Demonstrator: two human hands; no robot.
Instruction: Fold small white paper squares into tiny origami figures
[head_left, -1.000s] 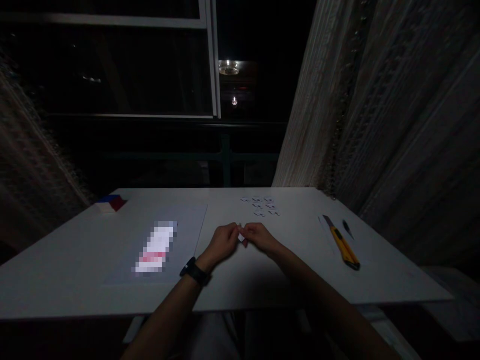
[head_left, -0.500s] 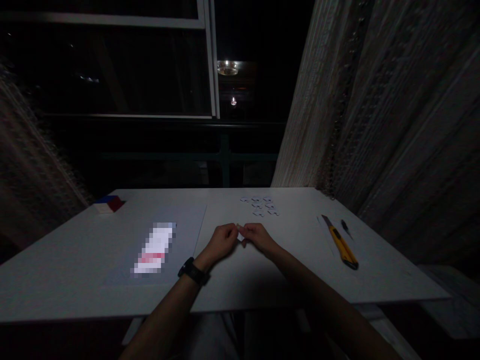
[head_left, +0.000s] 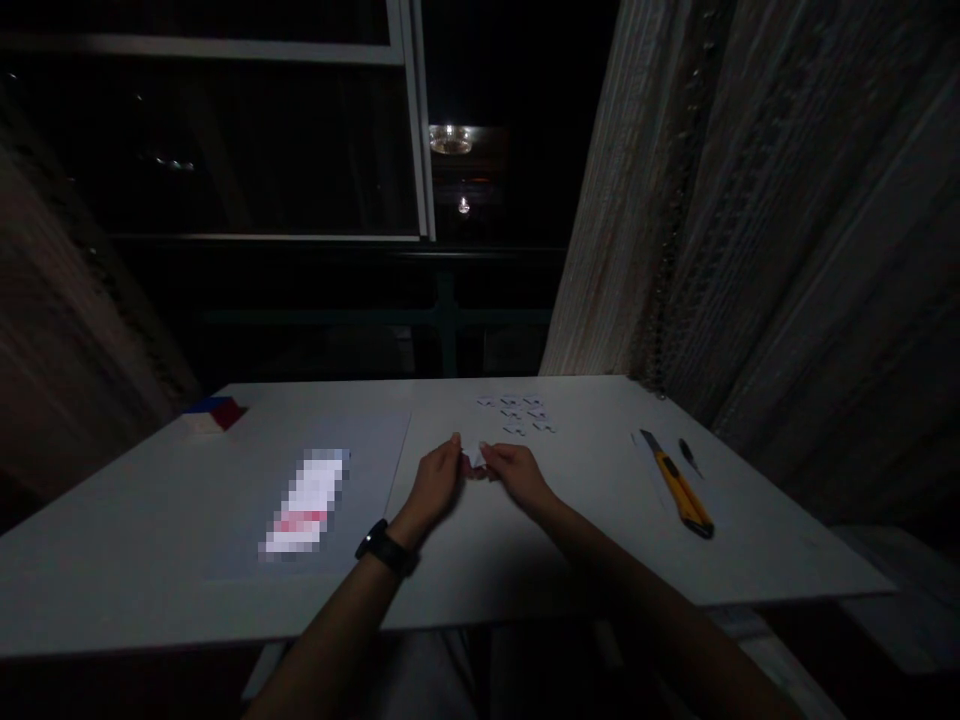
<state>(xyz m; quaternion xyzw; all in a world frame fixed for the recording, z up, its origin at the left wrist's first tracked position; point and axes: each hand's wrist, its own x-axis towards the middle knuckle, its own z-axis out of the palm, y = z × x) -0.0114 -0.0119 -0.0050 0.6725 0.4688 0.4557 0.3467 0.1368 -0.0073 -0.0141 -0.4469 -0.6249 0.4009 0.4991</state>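
A small piece of white paper [head_left: 474, 457] is held between my two hands above the middle of the table. My left hand [head_left: 438, 478], with a dark watch [head_left: 386, 548] on its wrist, grips the paper's left side, thumb raised at its edge. From the right, my right hand [head_left: 519, 474] pinches the paper between thumb and fingers. Beyond the hands lie several small white paper pieces [head_left: 513, 414] with dark marks, set out in rows. How the held paper is folded is too dim to make out.
On the white table [head_left: 150, 560], a blurred lit phone [head_left: 306, 505] rests on a large sheet [head_left: 375, 470] at left. A coloured cube [head_left: 213, 414] sits at the far left. To the right lie a yellow box cutter [head_left: 679, 488] and a dark pen-like tool [head_left: 690, 455].
My left thumb has lifted and the hands have parted slightly, so more of the white paper shows between them. The view has shifted a little.
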